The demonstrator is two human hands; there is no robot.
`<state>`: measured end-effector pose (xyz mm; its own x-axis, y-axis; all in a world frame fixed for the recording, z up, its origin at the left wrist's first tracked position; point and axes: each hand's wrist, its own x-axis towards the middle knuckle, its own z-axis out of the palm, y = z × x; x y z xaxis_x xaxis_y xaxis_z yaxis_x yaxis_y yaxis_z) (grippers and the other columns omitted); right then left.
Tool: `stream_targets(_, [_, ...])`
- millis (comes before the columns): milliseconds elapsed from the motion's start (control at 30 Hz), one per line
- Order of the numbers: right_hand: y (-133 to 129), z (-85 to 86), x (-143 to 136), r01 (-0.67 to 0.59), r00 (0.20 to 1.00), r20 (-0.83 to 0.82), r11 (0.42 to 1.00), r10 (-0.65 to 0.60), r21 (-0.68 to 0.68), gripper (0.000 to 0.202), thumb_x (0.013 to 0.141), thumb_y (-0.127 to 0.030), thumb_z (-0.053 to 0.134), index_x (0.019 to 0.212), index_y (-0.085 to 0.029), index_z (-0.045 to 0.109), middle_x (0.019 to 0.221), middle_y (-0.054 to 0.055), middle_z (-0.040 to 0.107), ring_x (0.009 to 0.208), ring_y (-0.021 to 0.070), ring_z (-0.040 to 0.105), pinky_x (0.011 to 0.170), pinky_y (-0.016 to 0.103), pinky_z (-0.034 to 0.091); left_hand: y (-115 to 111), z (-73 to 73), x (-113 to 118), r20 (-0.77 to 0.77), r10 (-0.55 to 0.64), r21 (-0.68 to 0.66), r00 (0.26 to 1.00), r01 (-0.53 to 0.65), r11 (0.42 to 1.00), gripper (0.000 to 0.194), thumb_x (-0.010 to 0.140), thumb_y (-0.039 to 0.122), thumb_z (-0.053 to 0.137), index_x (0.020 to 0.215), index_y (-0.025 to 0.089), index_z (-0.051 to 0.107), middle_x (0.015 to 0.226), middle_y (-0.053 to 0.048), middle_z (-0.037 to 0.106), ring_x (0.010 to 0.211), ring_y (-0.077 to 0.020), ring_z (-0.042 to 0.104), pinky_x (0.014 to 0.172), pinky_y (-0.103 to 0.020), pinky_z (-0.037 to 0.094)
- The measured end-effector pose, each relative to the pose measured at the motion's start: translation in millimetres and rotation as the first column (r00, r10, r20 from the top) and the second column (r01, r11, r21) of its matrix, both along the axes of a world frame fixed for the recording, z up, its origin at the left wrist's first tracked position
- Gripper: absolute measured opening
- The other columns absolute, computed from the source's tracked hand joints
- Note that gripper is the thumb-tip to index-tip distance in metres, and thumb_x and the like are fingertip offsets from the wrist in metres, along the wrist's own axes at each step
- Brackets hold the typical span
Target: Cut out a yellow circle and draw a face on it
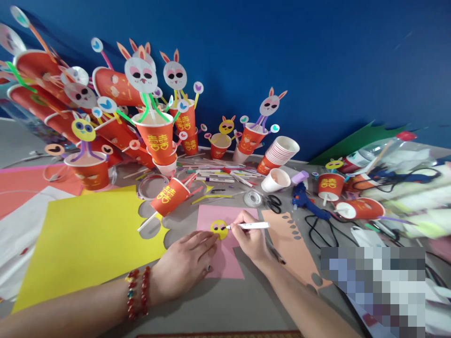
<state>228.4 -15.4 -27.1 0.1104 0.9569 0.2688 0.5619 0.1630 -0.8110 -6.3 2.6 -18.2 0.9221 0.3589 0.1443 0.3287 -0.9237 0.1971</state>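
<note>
Two hands at one yellow disc [220, 235] on the pink sheet [227, 265]: your left hand [181, 265], fingers extended, at its left edge; your right hand [252, 243], fingers closed round a white marker [255, 226], tip at the disc's right side, barrel pointing right

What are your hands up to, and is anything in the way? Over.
Left hand flat, fingertips at yellow disc. Right hand gripping marker, tip at disc's edge. Tape, scissors beyond, clear of both.
</note>
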Motion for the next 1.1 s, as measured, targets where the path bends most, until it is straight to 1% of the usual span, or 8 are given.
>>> stream_targets(367, [-0.2,1.4,-0.7,-0.008,1.0,0.004,1.0,0.008,-0.005,0.021,0.085,-0.019,0.055,0.067,-0.023,0.047,0.058,-0.005,0.049,0.054,0.0125,0.047,0.054,0.025,0.036,-0.6,0.4,-0.5,-0.001,-0.001,-0.004,1.0,0.001,1.0,0.05,0.097,0.037,0.059,0.139,0.011,0.052,0.147,-0.01,0.055,0.136,-0.0262,0.048,0.116,-0.039,0.036])
stream_targets(467, [-0.4,1.1,-0.4,-0.011,1.0,-0.009,1.0,0.011,0.0,0.02,0.086,-0.019,0.055,0.068,-0.022,0.047,0.058,-0.006,0.049,0.053,0.0122,0.047,0.054,0.024,0.036,-0.6,1.3,-0.9,-0.004,-0.005,-0.007,1.0,0.005,1.0,0.05,0.097,0.036,0.06,0.139,0.011,0.052,0.147,-0.009,0.055,0.135,-0.0266,0.048,0.116,-0.039,0.036])
stream_targets(600, [-0.6,0.3,0.3,-0.019,1.0,0.013,1.0,0.019,-0.003,0.021,0.086,-0.019,0.056,0.068,-0.022,0.046,0.058,-0.006,0.049,0.053,0.0121,0.046,0.054,0.024,0.036,0.1,2.9,-0.5,-0.014,-0.004,-0.009,1.0,0.004,1.0,0.049,0.097,0.035,0.059,0.139,0.011,0.052,0.147,-0.01,0.055,0.135,-0.0267,0.048,0.116,-0.04,0.036])
stream_targets(767, [-0.7,0.1,-0.1,-0.009,1.0,-0.022,1.0,0.009,-0.003,0.021,0.087,-0.019,0.055,0.069,-0.023,0.046,0.059,-0.006,0.048,0.053,0.012,0.046,0.053,0.024,0.036,0.5,1.8,0.1,-0.002,0.005,-0.004,1.0,-0.005,1.0,0.047,0.097,0.034,0.059,0.138,0.011,0.053,0.146,-0.009,0.056,0.135,-0.0266,0.048,0.115,-0.04,0.037])
stream_targets(900, [-0.5,0.5,-0.4,-0.006,1.0,0.019,1.0,0.006,-0.004,0.021,0.087,-0.019,0.055,0.068,-0.022,0.047,0.058,-0.006,0.048,0.053,0.0122,0.046,0.054,0.025,0.036,0.5,2.1,-0.2,-0.001,0.001,-0.011,1.0,-0.001,1.0,0.049,0.097,0.034,0.06,0.139,0.011,0.052,0.147,-0.009,0.055,0.135,-0.0265,0.049,0.115,-0.04,0.038])
stream_targets(1100, [-0.8,1.0,-0.2,-0.009,1.0,0.0,1.0,0.009,-0.02,0.021,0.087,-0.02,0.055,0.068,-0.023,0.047,0.058,-0.005,0.048,0.052,0.0124,0.045,0.052,0.025,0.035,0.1,3.5,-0.1,-0.008,0.002,-0.016,1.0,-0.002,1.0,0.049,0.096,0.033,0.061,0.139,0.011,0.052,0.147,-0.01,0.055,0.135,-0.0266,0.048,0.115,-0.039,0.038])
